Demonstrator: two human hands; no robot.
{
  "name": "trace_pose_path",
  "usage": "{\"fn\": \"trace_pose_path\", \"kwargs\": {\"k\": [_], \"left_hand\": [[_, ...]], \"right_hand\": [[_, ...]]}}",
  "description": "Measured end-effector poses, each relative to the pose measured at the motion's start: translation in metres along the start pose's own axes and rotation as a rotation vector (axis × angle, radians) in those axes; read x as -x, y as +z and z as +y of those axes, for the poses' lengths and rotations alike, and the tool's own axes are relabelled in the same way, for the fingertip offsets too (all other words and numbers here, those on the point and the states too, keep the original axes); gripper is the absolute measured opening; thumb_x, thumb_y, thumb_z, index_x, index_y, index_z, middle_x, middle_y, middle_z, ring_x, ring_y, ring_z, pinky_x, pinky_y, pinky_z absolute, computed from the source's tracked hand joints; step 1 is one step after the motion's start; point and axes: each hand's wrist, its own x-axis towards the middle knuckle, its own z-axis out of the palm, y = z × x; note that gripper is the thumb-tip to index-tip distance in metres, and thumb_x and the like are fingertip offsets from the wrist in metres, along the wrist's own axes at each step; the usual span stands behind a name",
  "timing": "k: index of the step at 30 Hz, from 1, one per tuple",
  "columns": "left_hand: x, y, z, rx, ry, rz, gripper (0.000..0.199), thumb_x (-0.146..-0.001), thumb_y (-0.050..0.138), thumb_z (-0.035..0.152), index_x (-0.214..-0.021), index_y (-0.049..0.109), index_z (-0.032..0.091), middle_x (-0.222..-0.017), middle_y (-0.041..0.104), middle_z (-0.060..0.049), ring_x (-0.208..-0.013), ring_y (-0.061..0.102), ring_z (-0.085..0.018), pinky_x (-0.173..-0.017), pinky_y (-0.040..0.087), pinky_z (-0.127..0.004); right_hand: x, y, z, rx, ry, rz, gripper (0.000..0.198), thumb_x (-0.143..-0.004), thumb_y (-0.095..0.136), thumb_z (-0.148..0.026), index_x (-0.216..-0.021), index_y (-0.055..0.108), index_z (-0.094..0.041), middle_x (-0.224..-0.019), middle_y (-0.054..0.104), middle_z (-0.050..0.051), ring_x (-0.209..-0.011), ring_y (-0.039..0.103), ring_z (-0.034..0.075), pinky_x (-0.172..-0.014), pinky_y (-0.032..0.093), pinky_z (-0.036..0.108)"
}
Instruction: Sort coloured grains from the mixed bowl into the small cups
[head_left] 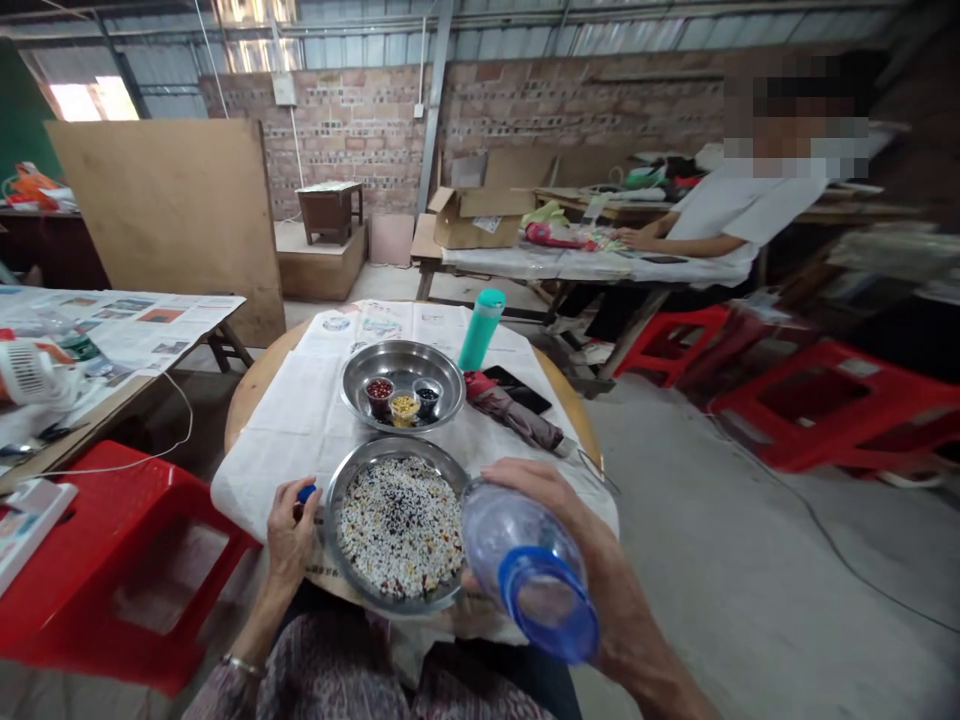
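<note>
My left hand [291, 530] is closed at the left side of the near metal bowl, with a small blue cap [306, 493] between thumb and fingers. My right hand [555, 500] wraps round a clear plastic bottle [517, 530], tilted at the bowl's right edge; its wide blue end faces me. Mixed grains and beans [401, 525], mostly white with black, yellow and red ones, fill the near bowl [341, 470]. Behind it, a second metal bowl [450, 378] holds small cups of red beans [379, 392], yellow kernels [404, 407] and black beans [427, 394].
On the paper-covered round table [262, 470] a teal bottle [481, 330], a folded umbrella [517, 412] and a dark phone-like slab [519, 388] lie or stand at the right. Red stools [120, 560] flank it. A person [720, 210] sits at a far table beside a cardboard box [480, 220].
</note>
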Motion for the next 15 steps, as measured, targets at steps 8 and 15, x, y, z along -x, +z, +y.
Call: {"fn": "trace_pose_path", "kwargs": {"k": [8,15], "left_hand": [[0.001,-0.001,0.002,-0.052,0.032,-0.005,0.035,-0.089,0.053,0.047,-0.103,0.069,0.019,-0.107,0.067,-0.008,-0.103,0.065,-0.024,-0.094,0.053,-0.039],[0.003,0.0,-0.003,-0.037,0.037,-0.001,0.036,-0.089,0.053,0.049,-0.103,0.069,0.019,-0.107,0.067,-0.008,-0.102,0.066,-0.025,-0.092,0.055,-0.04]], "right_hand": [[-0.027,-0.01,-0.025,0.007,-0.23,0.138,0.059,-0.08,0.073,-0.026,-0.136,0.054,-0.022,-0.127,0.065,0.01,-0.118,0.063,0.028,-0.103,0.053,0.049],[-0.05,-0.021,-0.045,0.035,-0.389,0.241,0.056,-0.081,0.069,-0.022,-0.135,0.056,-0.023,-0.123,0.068,0.009,-0.113,0.067,0.029,-0.096,0.057,0.051]]}}
